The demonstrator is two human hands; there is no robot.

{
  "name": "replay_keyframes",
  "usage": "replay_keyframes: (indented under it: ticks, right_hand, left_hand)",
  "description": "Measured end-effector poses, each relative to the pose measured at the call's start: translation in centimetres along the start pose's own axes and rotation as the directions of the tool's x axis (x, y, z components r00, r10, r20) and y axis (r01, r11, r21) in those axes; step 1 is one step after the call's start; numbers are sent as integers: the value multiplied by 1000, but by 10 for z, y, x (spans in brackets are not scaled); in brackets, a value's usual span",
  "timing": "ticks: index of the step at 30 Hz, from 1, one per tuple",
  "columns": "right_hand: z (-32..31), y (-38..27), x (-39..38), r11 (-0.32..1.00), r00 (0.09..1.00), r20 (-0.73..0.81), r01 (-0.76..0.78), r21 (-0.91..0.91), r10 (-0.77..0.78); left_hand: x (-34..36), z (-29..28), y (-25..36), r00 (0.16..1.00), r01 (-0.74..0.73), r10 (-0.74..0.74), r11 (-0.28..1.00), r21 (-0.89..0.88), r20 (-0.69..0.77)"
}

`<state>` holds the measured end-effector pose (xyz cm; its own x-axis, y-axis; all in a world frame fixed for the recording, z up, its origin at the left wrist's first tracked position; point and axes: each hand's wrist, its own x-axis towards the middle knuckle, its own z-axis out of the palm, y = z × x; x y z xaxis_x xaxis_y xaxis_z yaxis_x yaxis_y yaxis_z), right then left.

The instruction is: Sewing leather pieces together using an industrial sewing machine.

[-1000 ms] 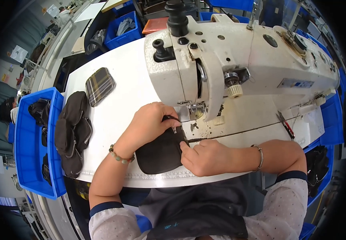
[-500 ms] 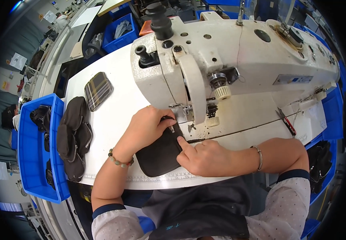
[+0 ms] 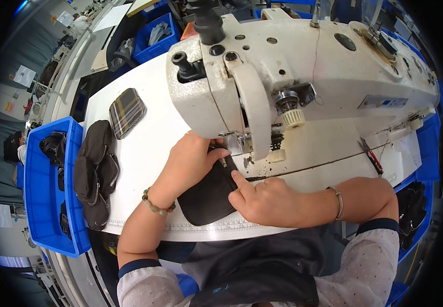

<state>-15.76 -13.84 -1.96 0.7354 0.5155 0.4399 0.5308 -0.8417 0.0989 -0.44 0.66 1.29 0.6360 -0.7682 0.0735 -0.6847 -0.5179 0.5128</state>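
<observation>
My left hand (image 3: 188, 158) grips the top edge of a dark brown fabric pouch piece (image 3: 203, 202), its fingers curled at the presser foot (image 3: 239, 143) of a white sewing machine (image 3: 313, 61). A metal zipper part shows beside the thumb; some fingertips are hidden. My right hand (image 3: 267, 204) rests at the piece’s right side, index finger stretched onto it, other fingers curled. To the left lie several dark zippered pouches (image 3: 93, 174) and a plaid rounded-rectangular item (image 3: 127, 112), both on the white worktable (image 3: 144, 77).
Blue bins stand at the left (image 3: 47, 215), behind the table (image 3: 144, 48) and at the right (image 3: 426, 143), holding dark items or cloth. Red-handled snips (image 3: 372, 156) lie under the machine arm. Another person (image 3: 14, 148) is partly visible at far left.
My right index fingertip has slid a little upward along the piece’s right edge. My left hand stays gripping the top edge, shifted only slightly. The camera view has shifted a little.
</observation>
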Motion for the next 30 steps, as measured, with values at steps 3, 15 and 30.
replay_keyframes:
  ticks: [3, 15, 30]
  right_hand:
    - [-1, 1, 3, 1000, 999, -42, 19, 18, -18]
    - [9, 22, 10, 996, 995, -15, -94, -6, 94]
    - [7, 25, 12, 989, 986, -81, -147, -11, 145]
  left_hand:
    - [4, 0, -3, 992, 46, -46, 999, 1, 115]
    - [50, 26, -44, 942, -333, 335, 941, 66, -25]
    - [46, 22, -28, 952, -302, 296, 948, -103, -76]
